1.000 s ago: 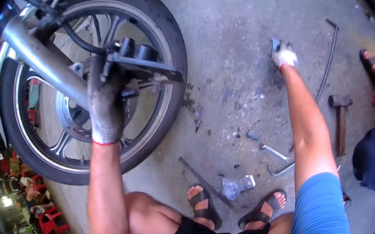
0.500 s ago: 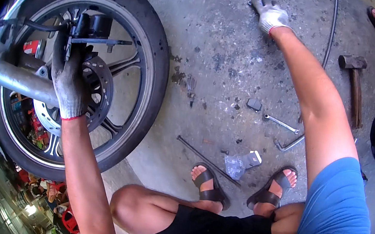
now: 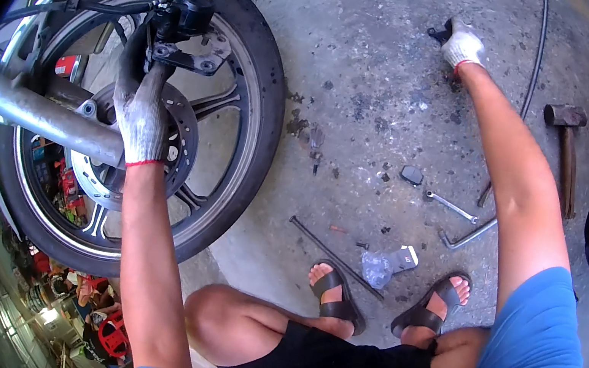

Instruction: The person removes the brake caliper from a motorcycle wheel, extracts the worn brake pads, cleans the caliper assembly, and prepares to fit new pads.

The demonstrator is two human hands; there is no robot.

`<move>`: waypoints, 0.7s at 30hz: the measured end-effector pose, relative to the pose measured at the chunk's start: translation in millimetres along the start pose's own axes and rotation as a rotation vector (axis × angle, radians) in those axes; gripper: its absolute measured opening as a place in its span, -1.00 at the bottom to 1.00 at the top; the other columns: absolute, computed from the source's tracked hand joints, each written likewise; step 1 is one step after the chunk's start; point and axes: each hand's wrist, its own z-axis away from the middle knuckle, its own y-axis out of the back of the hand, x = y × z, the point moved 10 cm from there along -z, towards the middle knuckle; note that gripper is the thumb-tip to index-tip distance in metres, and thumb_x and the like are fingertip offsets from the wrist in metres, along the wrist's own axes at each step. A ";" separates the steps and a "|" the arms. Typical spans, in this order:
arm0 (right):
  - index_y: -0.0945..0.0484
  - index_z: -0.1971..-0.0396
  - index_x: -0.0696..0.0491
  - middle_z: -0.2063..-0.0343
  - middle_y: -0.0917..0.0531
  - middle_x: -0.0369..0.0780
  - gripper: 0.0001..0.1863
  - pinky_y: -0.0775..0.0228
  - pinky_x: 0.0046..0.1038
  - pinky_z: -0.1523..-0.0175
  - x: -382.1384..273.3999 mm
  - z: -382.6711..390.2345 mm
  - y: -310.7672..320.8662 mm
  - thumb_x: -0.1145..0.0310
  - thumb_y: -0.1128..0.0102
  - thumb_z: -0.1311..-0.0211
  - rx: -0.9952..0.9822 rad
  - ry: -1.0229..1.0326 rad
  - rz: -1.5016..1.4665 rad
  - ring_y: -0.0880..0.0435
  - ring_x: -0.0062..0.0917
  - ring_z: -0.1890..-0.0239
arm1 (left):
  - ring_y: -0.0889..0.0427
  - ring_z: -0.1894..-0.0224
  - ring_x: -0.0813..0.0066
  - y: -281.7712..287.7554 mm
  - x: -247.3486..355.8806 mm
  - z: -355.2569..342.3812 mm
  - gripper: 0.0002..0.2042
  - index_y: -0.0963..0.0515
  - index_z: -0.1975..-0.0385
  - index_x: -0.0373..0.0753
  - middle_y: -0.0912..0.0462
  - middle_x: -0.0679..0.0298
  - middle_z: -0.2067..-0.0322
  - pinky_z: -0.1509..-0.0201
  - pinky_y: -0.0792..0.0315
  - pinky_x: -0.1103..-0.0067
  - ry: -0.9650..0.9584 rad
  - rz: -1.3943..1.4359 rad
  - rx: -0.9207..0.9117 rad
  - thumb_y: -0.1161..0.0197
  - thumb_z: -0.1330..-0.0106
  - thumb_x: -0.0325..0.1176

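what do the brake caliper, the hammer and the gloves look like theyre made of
Brake caliper: looks like cast metal with a dark, matte finish.
Hammer: dull grey, rust-tinged metal head on a brown handle, probably wood.
Gloves on the left hand and right hand: knitted fabric, likely cotton, off-white and soiled, with red cuff trim.

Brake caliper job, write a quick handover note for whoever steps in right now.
Left hand: gloved, grip on the black brake caliper, held off the disc near the wheel rim.
Right hand: gloved, stretched out to the concrete floor on a small dark part.
Spanner, long rod and hammer lie on the floor.
Done: caliper off the disc. Left: caliper not mounted.
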 end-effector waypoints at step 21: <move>-0.60 0.20 0.12 0.49 -0.65 -0.19 -0.72 -0.50 -0.42 0.46 225.5 510.8 77.8 0.57 0.00 -0.08 -0.632 -0.960 -0.715 -0.68 -0.45 0.50 | -0.58 0.04 0.42 43.1 -59.0 -12.3 -0.55 -0.35 -0.28 -0.29 -0.58 0.11 -0.06 -0.01 -0.44 0.60 0.131 -0.278 0.115 -0.11 -0.40 -0.40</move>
